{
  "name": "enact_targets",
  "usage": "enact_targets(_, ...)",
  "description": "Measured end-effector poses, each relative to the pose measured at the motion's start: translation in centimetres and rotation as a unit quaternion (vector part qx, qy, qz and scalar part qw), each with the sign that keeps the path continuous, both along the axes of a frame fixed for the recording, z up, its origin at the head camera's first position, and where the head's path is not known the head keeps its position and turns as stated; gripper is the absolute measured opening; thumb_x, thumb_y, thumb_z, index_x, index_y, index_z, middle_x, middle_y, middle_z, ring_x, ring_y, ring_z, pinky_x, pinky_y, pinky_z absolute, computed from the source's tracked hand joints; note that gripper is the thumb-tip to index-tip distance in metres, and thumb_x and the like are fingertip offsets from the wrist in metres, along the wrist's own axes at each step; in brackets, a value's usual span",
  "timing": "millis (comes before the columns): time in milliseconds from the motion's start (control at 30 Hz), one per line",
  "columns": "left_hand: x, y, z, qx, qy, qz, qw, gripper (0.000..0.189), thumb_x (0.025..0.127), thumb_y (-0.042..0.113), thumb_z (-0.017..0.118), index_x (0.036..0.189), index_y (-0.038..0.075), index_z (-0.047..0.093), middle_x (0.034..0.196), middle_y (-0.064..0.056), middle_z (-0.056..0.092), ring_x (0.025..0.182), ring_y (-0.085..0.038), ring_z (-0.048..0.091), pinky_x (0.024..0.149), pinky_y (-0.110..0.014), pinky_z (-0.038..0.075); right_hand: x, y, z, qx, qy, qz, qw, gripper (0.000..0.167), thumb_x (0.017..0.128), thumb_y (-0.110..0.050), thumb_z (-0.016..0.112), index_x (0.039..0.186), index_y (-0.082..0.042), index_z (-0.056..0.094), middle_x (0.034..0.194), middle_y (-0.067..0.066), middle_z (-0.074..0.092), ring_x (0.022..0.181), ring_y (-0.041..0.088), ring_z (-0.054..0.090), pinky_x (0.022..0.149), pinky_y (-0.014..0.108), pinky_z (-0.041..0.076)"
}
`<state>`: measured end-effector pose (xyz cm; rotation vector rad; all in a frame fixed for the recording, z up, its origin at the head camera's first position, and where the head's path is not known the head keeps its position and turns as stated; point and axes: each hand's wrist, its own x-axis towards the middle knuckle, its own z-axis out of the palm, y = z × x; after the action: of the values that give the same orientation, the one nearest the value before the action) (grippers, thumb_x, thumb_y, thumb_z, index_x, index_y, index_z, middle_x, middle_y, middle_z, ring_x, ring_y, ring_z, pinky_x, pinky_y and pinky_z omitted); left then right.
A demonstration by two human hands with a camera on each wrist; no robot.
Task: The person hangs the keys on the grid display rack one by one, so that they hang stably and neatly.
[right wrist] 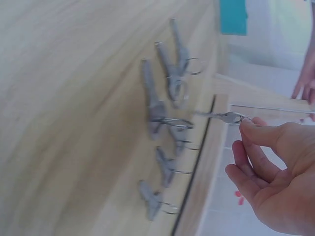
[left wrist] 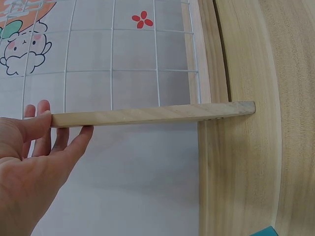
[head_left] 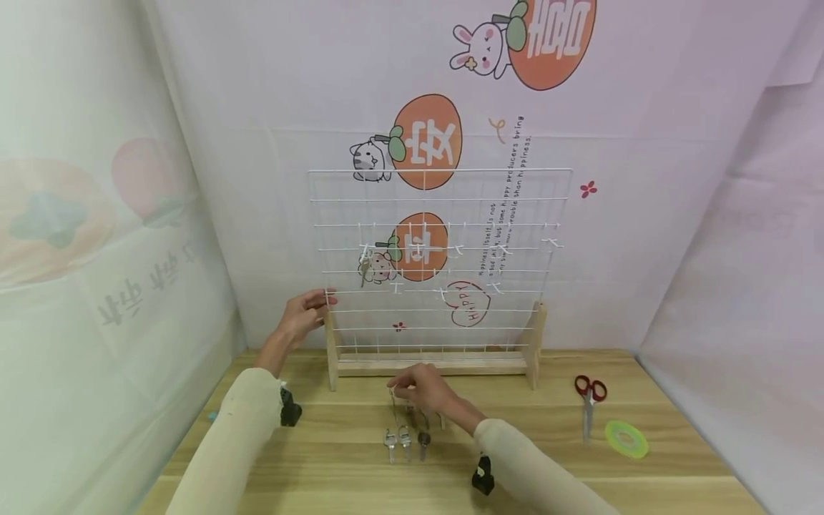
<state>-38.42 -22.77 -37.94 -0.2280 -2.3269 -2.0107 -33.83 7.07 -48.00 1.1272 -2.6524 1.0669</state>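
Observation:
My left hand grips the top of the left wooden upright, thumb on one side and fingers on the other. This upright belongs to a wooden stand that holds a white wire grid. Low in front of the stand's base, my right hand pinches a key near its ring, between thumb and fingertips. Below that hand, several keys with rings, among them a dark one, lie on the table. One key hangs at the grid's left side from a white hook.
More white hooks are fixed across the middle of the grid. To the right on the wooden table lie red-handled scissors and a yellow-green roll of tape. Printed white sheets surround the table at the back and sides.

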Motion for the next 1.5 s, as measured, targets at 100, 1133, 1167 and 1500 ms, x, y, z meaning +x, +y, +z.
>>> enact_targets(100, 0.0, 0.0, -0.1, -0.001, -0.001, 0.0, 1.0, 0.045, 0.107, -0.006, 0.046, 0.152, -0.003, 0.046, 0.147, -0.032, 0.051, 0.142, -0.045, 0.044, 0.117, -0.06, 0.041, 0.1, 0.1, 1.1, -0.014, 0.025, 0.011, 0.9995, 0.014, 0.094, 0.0, 0.075, 0.107, 0.0, 0.079, 0.097, 0.01, 0.079, 0.084, 0.018, 0.076, 0.071, 0.017, 0.06)
enact_targets(1133, 0.3, 0.0, -0.3, -0.021, 0.016, 0.004, 0.9996, 0.045, 0.109, -0.001, 0.047, 0.154, 0.0, 0.046, 0.148, -0.029, 0.052, 0.142, -0.043, 0.045, 0.115, -0.056, 0.045, 0.0, 3.5, 16.4, -0.078, 0.082, -0.042, 0.9926, 0.02, 0.095, -0.007, 0.076, 0.115, -0.004, 0.078, 0.107, 0.009, 0.079, 0.096, 0.02, 0.075, 0.094, 0.037, 0.062)
enact_targets(1167, 0.3, 0.0, -0.3, -0.02, 0.018, 0.004, 0.9996, 0.045, 0.109, -0.001, 0.047, 0.154, 0.0, 0.046, 0.148, -0.029, 0.052, 0.142, -0.043, 0.045, 0.115, -0.056, 0.045, -0.1, 3.6, 16.9, -0.08, 0.087, -0.047, 0.9919, 0.019, 0.095, -0.008, 0.076, 0.114, -0.005, 0.078, 0.106, 0.008, 0.079, 0.096, 0.02, 0.076, 0.093, 0.036, 0.062)
enact_targets(1500, 0.4, 0.2, -1.3, -0.027, 0.059, 0.017, 0.9977, 0.045, 0.107, -0.005, 0.049, 0.152, -0.003, 0.047, 0.145, -0.029, 0.056, 0.141, -0.041, 0.048, 0.112, -0.052, 0.049, -0.4, 4.4, 19.9, -0.146, 0.128, -0.076, 0.9781, 0.017, 0.094, -0.006, 0.077, 0.111, -0.005, 0.079, 0.112, 0.012, 0.078, 0.099, 0.023, 0.076, 0.092, 0.037, 0.063)
